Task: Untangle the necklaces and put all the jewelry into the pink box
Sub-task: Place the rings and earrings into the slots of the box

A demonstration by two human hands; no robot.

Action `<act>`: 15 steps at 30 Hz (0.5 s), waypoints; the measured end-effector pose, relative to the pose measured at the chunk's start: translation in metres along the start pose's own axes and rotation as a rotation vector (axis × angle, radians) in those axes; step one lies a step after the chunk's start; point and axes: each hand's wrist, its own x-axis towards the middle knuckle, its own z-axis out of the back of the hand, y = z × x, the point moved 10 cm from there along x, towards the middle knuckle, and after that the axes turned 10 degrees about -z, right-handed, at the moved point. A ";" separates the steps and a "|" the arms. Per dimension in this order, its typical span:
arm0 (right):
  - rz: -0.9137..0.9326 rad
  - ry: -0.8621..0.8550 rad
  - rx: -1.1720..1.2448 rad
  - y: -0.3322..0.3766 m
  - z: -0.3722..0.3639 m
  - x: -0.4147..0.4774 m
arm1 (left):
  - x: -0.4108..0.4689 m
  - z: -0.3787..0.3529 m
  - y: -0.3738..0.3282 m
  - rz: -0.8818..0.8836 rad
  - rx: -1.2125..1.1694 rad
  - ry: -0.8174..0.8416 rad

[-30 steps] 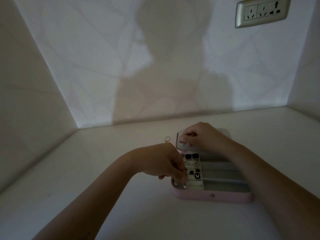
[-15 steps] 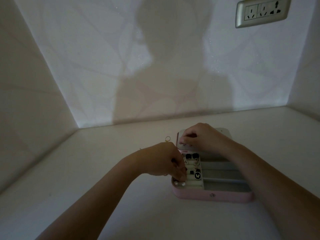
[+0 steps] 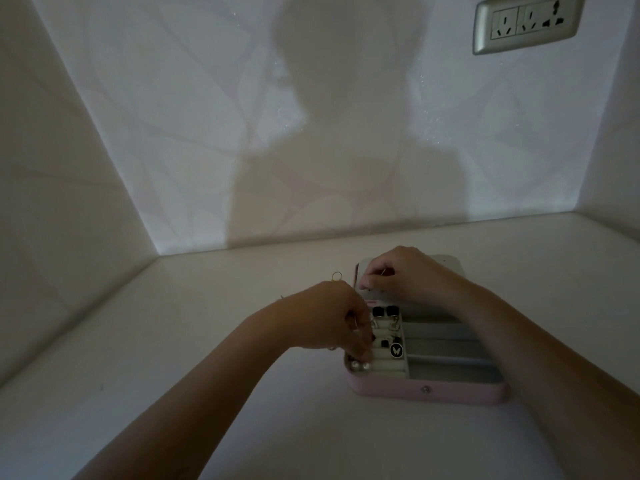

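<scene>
We record the pink box (image 3: 429, 393) lying open on the white counter (image 3: 207, 341), at about 4 o'clock from the centre of the view, its lid (image 3: 450, 266) laid back at 12 o'clock from the base. The left section of the tray holds padded rolls with small pieces seated in them: two black square studs (image 3: 384, 311), a round black butterfly piece (image 3: 396, 350), and two pearl-like beads (image 3: 360, 366) at the near left corner. The left hand (image 3: 329, 320) hovers over that left edge, fingertips (image 3: 363, 355) curled down and pressed together just above the beads; whether they pinch anything we cannot tell (light is poor). The right hand (image 3: 405, 277) rests on the lid, fingers bunched at its left edge, apparently nipping something thin, which we cannot identify. A small gold ring (image 3: 336, 276) lies on the counter at 10 o'clock from the box, apart from it. A wall socket (image 3: 526, 22) sits at upper right.
</scene>
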 end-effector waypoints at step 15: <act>-0.052 0.004 0.012 -0.008 0.000 0.000 | -0.015 0.041 0.033 0.140 -0.040 -0.176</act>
